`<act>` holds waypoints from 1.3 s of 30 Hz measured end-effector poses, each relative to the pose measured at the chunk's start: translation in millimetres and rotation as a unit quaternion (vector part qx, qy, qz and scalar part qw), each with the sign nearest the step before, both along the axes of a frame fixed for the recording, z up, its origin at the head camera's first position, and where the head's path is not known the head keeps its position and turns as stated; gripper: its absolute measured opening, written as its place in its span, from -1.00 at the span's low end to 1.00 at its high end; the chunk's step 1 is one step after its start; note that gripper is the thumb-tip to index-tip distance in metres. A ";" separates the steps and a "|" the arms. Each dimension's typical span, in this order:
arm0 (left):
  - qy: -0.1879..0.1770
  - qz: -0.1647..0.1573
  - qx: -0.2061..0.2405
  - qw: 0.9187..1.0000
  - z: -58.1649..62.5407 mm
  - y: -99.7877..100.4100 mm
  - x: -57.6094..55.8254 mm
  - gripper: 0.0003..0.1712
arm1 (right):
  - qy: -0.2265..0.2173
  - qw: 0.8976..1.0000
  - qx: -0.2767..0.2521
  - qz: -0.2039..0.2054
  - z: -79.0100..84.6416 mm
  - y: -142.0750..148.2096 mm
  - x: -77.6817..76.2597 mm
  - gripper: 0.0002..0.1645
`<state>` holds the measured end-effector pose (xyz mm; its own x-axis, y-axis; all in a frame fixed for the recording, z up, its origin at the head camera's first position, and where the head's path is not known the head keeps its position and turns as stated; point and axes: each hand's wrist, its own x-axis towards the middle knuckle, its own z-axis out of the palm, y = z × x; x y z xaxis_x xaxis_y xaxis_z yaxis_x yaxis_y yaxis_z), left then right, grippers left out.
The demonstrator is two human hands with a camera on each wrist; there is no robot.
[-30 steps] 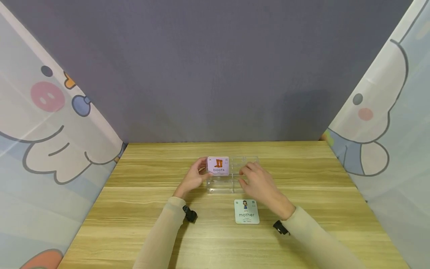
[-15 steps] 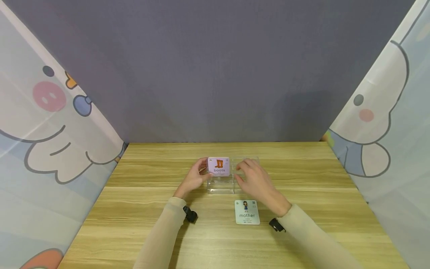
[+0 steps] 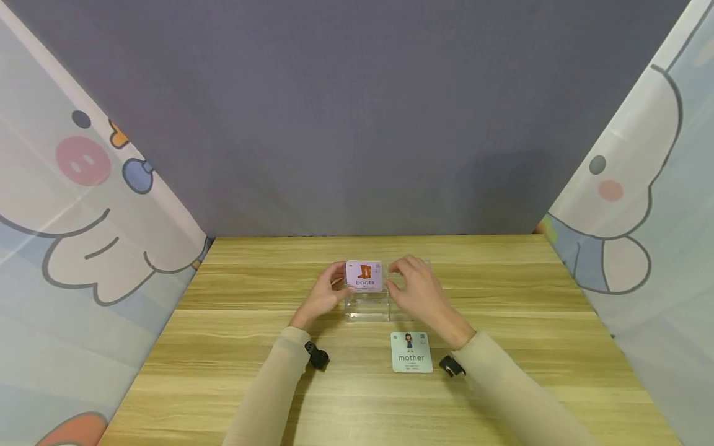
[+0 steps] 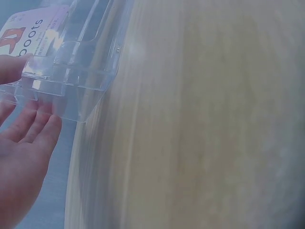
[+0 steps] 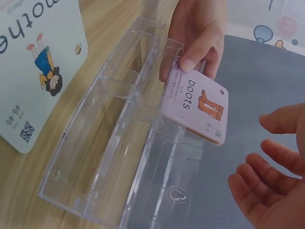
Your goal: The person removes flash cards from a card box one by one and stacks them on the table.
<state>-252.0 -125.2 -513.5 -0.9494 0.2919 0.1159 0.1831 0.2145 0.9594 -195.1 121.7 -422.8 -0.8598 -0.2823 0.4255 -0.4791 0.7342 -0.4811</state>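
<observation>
A clear plastic tiered rack (image 3: 367, 308) stands on the table. In its upper left compartment sits a pinkish "boots" picture card (image 3: 365, 276), tilted back; the right wrist view shows a thick edge, as of a stack of cards (image 5: 198, 106). My left hand (image 3: 322, 298) grips the rack's left end, thumb in front at the lower corner of the card, fingers behind the clear plastic (image 4: 71, 102). Just right of the card, over the upper right compartment, is my right hand (image 3: 422, 298). Its fingers (image 5: 279, 179) are loosely bent, with nothing between them and the thumb.
A pale green "mother" card (image 3: 411, 359) lies flat on the wooden table (image 3: 223, 371) in front of the rack. A grey panel (image 3: 362, 124) rises behind the table. Cartoon-printed curtains (image 3: 83, 204) hang at both sides.
My right hand has moved left and slightly back along the rack, closer to the "boots" card. My left hand has kept its grip in the same place.
</observation>
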 end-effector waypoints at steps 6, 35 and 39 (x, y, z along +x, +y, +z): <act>0.007 -0.003 -0.005 1.000 1.5 -0.6 1.6 -0.24 | -0.021 0.999 -0.026 -0.005 -3.9 -1.5 -6.5 -0.66; 0.010 -0.011 -0.011 1.000 3.7 0.2 1.2 -0.28 | -0.052 0.995 -0.084 -0.015 -10.9 -11.1 -27.0 -0.67; 0.008 -0.010 -0.015 1.000 3.6 -0.1 1.4 -0.28 | -0.055 0.996 -0.074 -0.014 -13.7 -12.6 -30.3 -0.67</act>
<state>-250.6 -125.3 -509.9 -0.9413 0.3149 0.1212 0.2025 0.2396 0.9495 -225.4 109.1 -436.4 -0.9100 -0.1983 0.3640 -0.3980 0.6632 -0.6338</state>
